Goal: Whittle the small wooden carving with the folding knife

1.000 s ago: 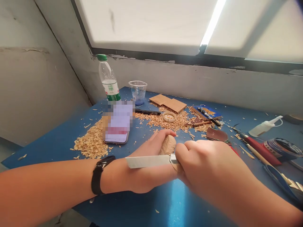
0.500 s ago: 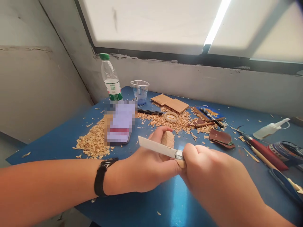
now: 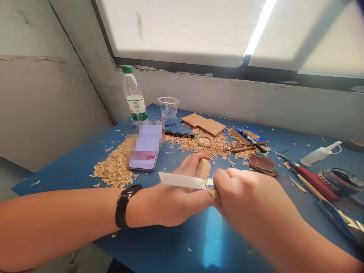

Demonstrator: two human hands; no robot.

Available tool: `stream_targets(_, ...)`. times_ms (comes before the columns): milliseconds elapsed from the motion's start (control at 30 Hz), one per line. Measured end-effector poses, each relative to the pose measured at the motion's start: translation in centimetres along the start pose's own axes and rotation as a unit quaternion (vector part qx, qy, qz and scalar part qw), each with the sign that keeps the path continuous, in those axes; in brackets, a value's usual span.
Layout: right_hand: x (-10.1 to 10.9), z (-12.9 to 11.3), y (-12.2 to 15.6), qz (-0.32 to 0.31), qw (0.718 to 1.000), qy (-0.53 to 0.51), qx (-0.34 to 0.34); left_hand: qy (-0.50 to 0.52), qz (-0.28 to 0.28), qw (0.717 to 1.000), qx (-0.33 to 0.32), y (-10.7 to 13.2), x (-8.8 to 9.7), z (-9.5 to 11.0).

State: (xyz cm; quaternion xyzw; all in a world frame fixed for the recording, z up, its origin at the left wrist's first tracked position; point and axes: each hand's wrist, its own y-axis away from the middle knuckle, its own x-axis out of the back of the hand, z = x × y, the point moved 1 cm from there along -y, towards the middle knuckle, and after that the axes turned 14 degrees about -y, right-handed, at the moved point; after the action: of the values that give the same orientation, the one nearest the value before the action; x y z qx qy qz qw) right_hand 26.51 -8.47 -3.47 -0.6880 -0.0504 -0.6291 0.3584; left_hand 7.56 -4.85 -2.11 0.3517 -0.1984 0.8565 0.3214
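Clasping a wood block (image 3: 203, 168), left hand (image 3: 176, 203) touches right hand (image 3: 247, 193), clamped on a knife (image 3: 184, 181) (capped bottle (image 3: 134, 94), open cup (image 3: 168, 110) behind).

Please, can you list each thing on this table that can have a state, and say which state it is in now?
left hand: closed around the wood piece.
right hand: closed on the knife, blade bare and pointing left.
bottle: upright, cap on.
cup: upright, open.
phone: lying flat, screen lit.
squeeze bottle: lying on its side.
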Motion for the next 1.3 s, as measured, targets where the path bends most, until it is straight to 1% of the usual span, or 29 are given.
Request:
stream_targets(67,-0.4,-0.2,0.4,0.003,0.999,0.001,-0.033,-0.019,-0.012,1.000,0.004,0.0,-0.3,0.2)
stream_targets(100,-0.6,-0.4,0.6,0.012,0.999,0.004,-0.046,-0.012,-0.010,1.000,0.017,0.0,-0.6,0.2)
stream_targets(233,-1.0,-1.1,0.9,0.039,0.996,0.022,-0.078,0.078,0.024,0.992,0.099,0.0,-1.6,-0.3)
stream_targets(333,-0.7,-1.3,0.8,0.054,0.994,0.018,-0.093,0.102,0.034,0.987,0.123,-0.1,-2.0,-0.4)
stream_targets(400,-0.3,-1.1,0.5,0.057,0.995,0.013,-0.078,0.087,0.040,0.989,0.111,-0.3,-1.7,-0.4)
stream_targets(467,0.1,-0.9,0.0,0.051,0.998,0.011,-0.035,0.061,0.031,0.995,0.071,-0.4,-1.0,-0.5)
stream_targets(533,0.5,-0.6,-0.4,0.043,0.999,0.012,0.020,0.056,-0.007,0.998,0.026,-0.4,-0.3,-0.7)
stream_targets(567,0.6,-0.5,-0.6,0.043,0.998,0.013,0.044,0.039,-0.014,0.999,-0.009,-0.3,0.0,-0.9)
stream_targets(633,0.6,-0.4,-0.8,0.049,0.996,0.019,0.075,-0.009,-0.049,0.997,-0.053,-0.2,0.3,-1.2)
stream_targets(700,0.4,-0.4,-0.8,0.056,0.995,0.026,0.077,-0.058,-0.067,0.992,-0.087,-0.1,0.2,-1.4)
stream_targets(767,-0.1,-0.4,-0.7,0.061,0.996,0.032,0.047,-0.087,-0.061,0.988,-0.109,-0.1,0.0,-1.4)
stream_targets(833,-0.7,-0.6,-0.4,0.068,0.997,0.035,0.001,-0.085,-0.048,0.990,-0.106,-0.1,-0.2,-1.3)
stream_targets(900,-1.0,-0.7,-0.2,0.082,0.995,0.041,-0.036,-0.064,-0.038,0.994,-0.084,-0.2,-0.6,-1.0)
stream_targets(1000,-1.0,-0.9,0.1,0.085,0.994,0.043,-0.046,-0.001,-0.013,1.000,-0.027,-0.3,-1.2,-0.7)
stream_targets(1100,-0.5,-1.2,0.3,0.064,0.996,0.043,-0.051,0.067,0.017,0.997,0.034,-0.5,-1.6,-0.6)
stream_targets(1133,-0.3,-1.2,0.3,0.060,0.995,0.046,-0.059,0.072,0.018,0.997,0.032,-0.5,-1.6,-0.6)
stream_targets(1200,0.1,-1.1,0.1,0.057,0.995,0.050,-0.061,0.061,0.006,0.998,-0.005,-0.6,-1.2,-0.8)
stream_targets(1233,0.2,-1.1,0.0,0.053,0.996,0.049,-0.047,0.049,-0.004,0.998,-0.031,-0.5,-1.0,-0.9)
stream_targets(1300,0.3,-0.8,-0.5,0.047,0.998,0.041,0.002,0.028,-0.022,0.997,-0.062,-0.4,-0.4,-1.1)
